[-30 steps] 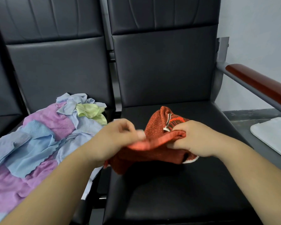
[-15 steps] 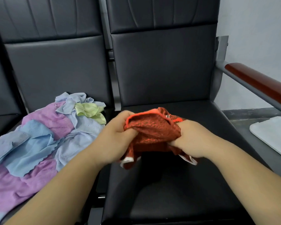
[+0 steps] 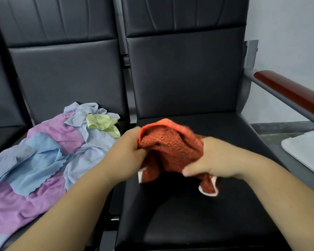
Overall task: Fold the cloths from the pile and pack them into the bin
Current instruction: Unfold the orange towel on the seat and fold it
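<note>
cloth in hand: the red cloth [image 3: 170, 149] hung bunched between both hands, just above the black seat [image 3: 198, 220] of the right-hand chair. two white-edged corners drooped below it; whether the lower one touched the seat could not be told.
left hand: the left hand [image 3: 127, 153] gripped the cloth's left side, with the fingers curled tight round a gathered edge.
right hand: the right hand [image 3: 217, 160] held the right side, thumb reaching toward the middle and fingers tucked into the fabric. it was blurred, so the exact pinch could not be told.
weight: probably very light, since it sagged only under its own drape.
stiffness: soft and limp, with a thick loopy nap. it likely would not keep a crease unless pressed flat.
slip: the rough surface looked grippy and unlikely to slide out of the fingers. on the smooth seat it might skid while being smoothed.
fragility: none to speak of; it seemed safe to tug and shake out.
where to hold: two neighbouring corners along the bright hemmed edge looked best, so that it would hang open as a flat sheet.
rest of the work: the pile [image 3: 49, 153] of blue, purple and green cloths lay on the next seat to the left, beside the left forearm.
bin: not clearly seen. a white flat thing [image 3: 304, 153] at the right edge could have been part of it, but that could not be told.
</note>
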### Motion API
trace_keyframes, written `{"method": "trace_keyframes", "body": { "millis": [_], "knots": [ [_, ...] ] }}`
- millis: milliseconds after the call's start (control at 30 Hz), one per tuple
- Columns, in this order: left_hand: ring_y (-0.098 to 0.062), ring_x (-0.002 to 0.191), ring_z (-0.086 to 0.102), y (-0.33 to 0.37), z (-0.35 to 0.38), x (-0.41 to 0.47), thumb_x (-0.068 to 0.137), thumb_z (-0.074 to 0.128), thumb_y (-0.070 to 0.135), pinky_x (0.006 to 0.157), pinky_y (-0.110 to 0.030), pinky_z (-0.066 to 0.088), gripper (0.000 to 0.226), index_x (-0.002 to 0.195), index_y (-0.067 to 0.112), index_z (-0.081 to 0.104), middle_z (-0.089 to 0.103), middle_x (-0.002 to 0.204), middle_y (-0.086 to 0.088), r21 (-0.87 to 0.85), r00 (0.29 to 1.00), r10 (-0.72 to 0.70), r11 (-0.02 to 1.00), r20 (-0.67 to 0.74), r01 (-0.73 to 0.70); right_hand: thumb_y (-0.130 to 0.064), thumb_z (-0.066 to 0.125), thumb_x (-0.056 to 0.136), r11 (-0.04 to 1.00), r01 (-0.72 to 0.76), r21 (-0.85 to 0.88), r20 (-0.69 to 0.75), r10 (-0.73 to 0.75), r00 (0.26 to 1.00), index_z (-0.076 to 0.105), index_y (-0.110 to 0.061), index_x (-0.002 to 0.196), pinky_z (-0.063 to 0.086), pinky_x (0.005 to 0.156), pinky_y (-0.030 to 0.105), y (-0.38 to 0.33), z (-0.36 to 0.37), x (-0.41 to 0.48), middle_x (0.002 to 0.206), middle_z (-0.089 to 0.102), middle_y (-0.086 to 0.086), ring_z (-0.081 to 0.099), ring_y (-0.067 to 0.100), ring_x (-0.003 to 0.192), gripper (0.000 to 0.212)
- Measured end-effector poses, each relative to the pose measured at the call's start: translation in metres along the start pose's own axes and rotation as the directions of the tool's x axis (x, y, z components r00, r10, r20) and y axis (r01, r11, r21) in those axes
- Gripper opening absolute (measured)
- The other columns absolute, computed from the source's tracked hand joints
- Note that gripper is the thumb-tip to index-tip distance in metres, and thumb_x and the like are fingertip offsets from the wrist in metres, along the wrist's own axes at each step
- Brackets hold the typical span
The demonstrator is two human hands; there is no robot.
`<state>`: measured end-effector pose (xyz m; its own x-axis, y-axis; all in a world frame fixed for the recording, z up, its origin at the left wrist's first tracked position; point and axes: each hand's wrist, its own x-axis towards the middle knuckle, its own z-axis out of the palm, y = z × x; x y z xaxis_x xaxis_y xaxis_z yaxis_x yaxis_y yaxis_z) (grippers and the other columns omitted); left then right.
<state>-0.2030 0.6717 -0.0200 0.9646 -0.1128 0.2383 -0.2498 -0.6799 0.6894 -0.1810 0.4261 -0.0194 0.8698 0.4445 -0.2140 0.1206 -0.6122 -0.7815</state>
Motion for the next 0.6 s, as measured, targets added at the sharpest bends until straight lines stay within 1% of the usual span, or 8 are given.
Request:
{"method": "trace_keyframes", "body": {
  "millis": [67,167,233,300,367,400,533,600],
  "knots": [
    [-0.005,0.056,0.051,0.004,0.003,0.000,0.090,0.055,0.003,0.056,-0.029,0.048,0.022,0.085,0.024,0.052,0.055,0.060,0.014,-0.177,0.988,-0.105,0.981,-0.113,0.084,-0.033,0.082,0.082,0.938,-0.147,-0.313,-0.011,0.151,0.988,0.074,-0.016,0.096,0.061,0.081,0.035,0.008,0.007,0.006,0.084,0.079,-0.003,0.075,0.015,0.078,0.023],
    [-0.004,0.057,0.051,0.015,0.003,-0.001,0.092,0.064,0.013,0.053,-0.021,0.046,0.011,0.094,0.016,0.054,0.055,0.063,0.013,-0.338,0.993,-0.074,0.940,-0.090,0.039,-0.030,0.076,0.085,0.926,-0.121,-0.357,-0.275,0.019,0.961,0.068,-0.027,0.083,0.054,0.074,0.033,0.007,0.003,0.014,0.083,0.073,-0.005,0.071,0.020,0.081,0.009],
    [-0.010,0.061,0.059,0.015,-0.003,-0.001,0.080,0.080,0.022,0.056,-0.025,0.050,0.027,0.099,0.019,0.060,0.063,0.070,0.010,-0.347,0.996,-0.070,0.934,0.053,0.084,-0.029,0.078,0.086,0.997,-0.029,-0.076,-0.425,-0.006,0.905,0.074,-0.025,0.084,0.053,0.075,0.034,0.005,-0.008,0.012,0.085,0.076,-0.005,0.072,0.019,0.086,0.006],
    [-0.025,0.062,0.068,0.010,-0.005,0.001,0.075,0.086,0.021,0.059,-0.037,0.059,0.029,0.095,0.022,0.066,0.071,0.074,-0.002,-0.107,0.968,-0.118,0.984,0.220,0.145,-0.038,0.078,0.088,0.955,0.038,0.294,-0.406,0.089,0.910,0.079,-0.025,0.087,0.055,0.079,0.034,0.003,-0.013,0.007,0.085,0.080,-0.003,0.074,0.018,0.084,0.013],
    [-0.020,0.067,0.069,0.002,0.000,0.002,0.079,0.081,0.026,0.071,-0.040,0.058,0.017,0.081,0.021,0.064,0.071,0.071,-0.001,0.229,0.959,-0.147,0.969,0.243,0.091,-0.036,0.077,0.090,0.914,0.048,0.403,-0.343,0.102,0.934,0.081,-0.021,0.088,0.057,0.084,0.036,0.004,-0.008,0.007,0.086,0.080,0.000,0.076,0.020,0.085,0.016],
    [-0.016,0.066,0.066,-0.001,0.004,0.003,0.081,0.077,0.030,0.073,-0.041,0.056,0.017,0.079,0.020,0.063,0.069,0.069,0.002,0.269,0.968,-0.141,0.960,0.208,0.082,-0.032,0.078,0.090,0.897,0.052,0.438,-0.309,0.096,0.946,0.081,-0.018,0.092,0.058,0.090,0.038,0.003,-0.004,0.008,0.090,0.081,0.001,0.077,0.020,0.089,0.014],
    [-0.018,0.051,0.050,-0.005,0.004,0.004,0.080,0.063,0.027,0.057,-0.037,0.043,0.024,0.092,0.007,0.059,0.056,0.061,-0.003,-0.316,0.979,-0.188,0.926,0.083,0.204,-0.008,0.084,0.080,0.872,0.000,0.489,-0.057,0.032,0.998,0.080,-0.014,0.106,0.058,0.096,0.041,0.001,-0.011,0.002,0.102,0.081,0.005,0.077,0.022,0.099,0.027],
    [-0.022,0.062,0.056,0.002,0.000,0.004,0.083,0.060,0.020,0.061,-0.040,0.045,0.021,0.100,0.010,0.064,0.062,0.072,-0.017,-0.484,0.984,-0.176,0.862,-0.012,0.148,-0.016,0.090,0.073,0.992,-0.046,0.121,0.001,0.046,0.999,0.080,-0.021,0.100,0.060,0.091,0.039,0.004,-0.012,0.001,0.095,0.081,-0.001,0.078,0.019,0.092,0.030]
  ]
}}
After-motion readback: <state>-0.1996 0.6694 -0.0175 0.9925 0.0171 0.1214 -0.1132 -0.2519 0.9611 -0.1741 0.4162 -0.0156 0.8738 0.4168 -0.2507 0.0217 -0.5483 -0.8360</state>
